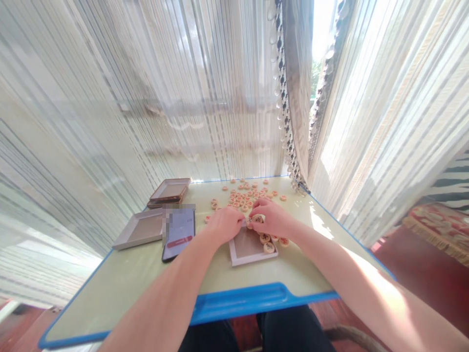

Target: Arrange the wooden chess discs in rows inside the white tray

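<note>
A shallow white tray with a grey-brown bottom (249, 243) lies in front of me. My left hand (227, 224) pinches its far left rim. Over the tray's far right part, my right hand (273, 217) has its fingers curled around round wooden Chinese chess pieces (258, 219); how many is partly hidden. Along the tray's right side sits a piece with a dark character (269, 248), and another piece (264, 238) lies just behind it. A piece with a red character (283, 242) is on the table outside the tray. Many loose pieces (239, 198) spread beyond my hands.
The pale table (154, 293) has a raised blue edge (242, 296) near me. A phone (179, 234) lies left of the tray. Beside it is another shallow tray (132, 239), with stacked brown-rimmed trays (166, 198) behind. String curtains (205, 98) hang beyond the table.
</note>
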Demonstrator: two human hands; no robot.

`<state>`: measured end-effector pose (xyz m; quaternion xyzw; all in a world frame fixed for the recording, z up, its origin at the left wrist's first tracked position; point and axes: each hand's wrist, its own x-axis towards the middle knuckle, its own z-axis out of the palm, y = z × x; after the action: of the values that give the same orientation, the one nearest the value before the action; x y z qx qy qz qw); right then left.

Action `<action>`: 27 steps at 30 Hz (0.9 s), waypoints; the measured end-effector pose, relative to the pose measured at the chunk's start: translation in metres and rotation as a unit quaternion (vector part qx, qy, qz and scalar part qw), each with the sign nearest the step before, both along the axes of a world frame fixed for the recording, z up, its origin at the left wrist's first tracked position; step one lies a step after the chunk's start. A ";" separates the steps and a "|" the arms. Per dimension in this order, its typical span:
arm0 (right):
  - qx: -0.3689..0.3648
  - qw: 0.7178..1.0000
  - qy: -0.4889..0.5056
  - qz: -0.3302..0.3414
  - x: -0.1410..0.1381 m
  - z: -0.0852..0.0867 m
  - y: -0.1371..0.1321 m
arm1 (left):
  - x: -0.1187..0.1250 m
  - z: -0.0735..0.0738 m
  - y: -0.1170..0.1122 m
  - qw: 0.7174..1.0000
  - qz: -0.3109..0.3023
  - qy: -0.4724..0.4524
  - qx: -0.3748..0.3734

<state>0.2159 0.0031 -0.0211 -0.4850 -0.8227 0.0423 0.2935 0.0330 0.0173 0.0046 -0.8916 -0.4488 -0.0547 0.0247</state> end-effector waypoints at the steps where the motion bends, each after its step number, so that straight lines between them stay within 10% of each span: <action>1: 0.000 1.000 -0.011 -0.006 -0.002 0.000 -0.001 | 0.000 0.000 0.000 1.000 -0.004 -0.001 -0.001; 27: -0.016 0.999 -0.039 -0.002 -0.002 0.000 -0.004 | 0.000 -0.002 0.000 1.000 0.004 -0.009 -0.004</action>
<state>0.2141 -0.0012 -0.0206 -0.4923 -0.8319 0.0357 0.2535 0.0328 0.0171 0.0023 -0.8895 -0.4524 -0.0610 0.0170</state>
